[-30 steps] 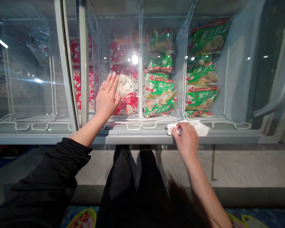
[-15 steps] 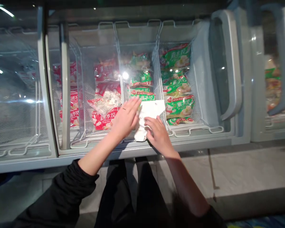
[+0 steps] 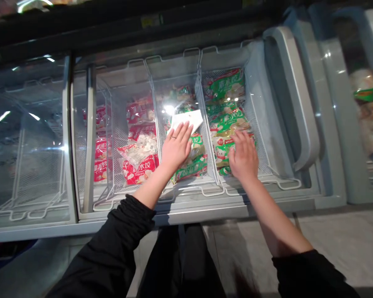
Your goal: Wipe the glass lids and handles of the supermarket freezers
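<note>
My left hand (image 3: 177, 145) lies flat with its fingers stretched out, pressing a white cloth (image 3: 188, 120) against the glass lid (image 3: 174, 70) of a chest freezer. A ring shows on one finger. Part of the cloth is hidden under the hand. To the right, my right hand (image 3: 244, 155) rests on the glass with its fingers stretched out, holding nothing. Below the lid, green dumpling bags (image 3: 225, 85) fill the two baskets under my hands. Red dumpling bags (image 3: 139, 169) lie in the basket left of them.
A big grey handle (image 3: 301, 99) curves up at the lid's right end. White wire baskets (image 3: 213, 192) divide the freezer. Another lid (image 3: 25, 165) covers the left section. Along the front runs the freezer's grey edge (image 3: 186, 216), above a tiled floor (image 3: 236, 248).
My left hand has moved onto the cloth, which lies farther back on the glass. My right hand has let go of the cloth and shifted right. The view has tilted slightly.
</note>
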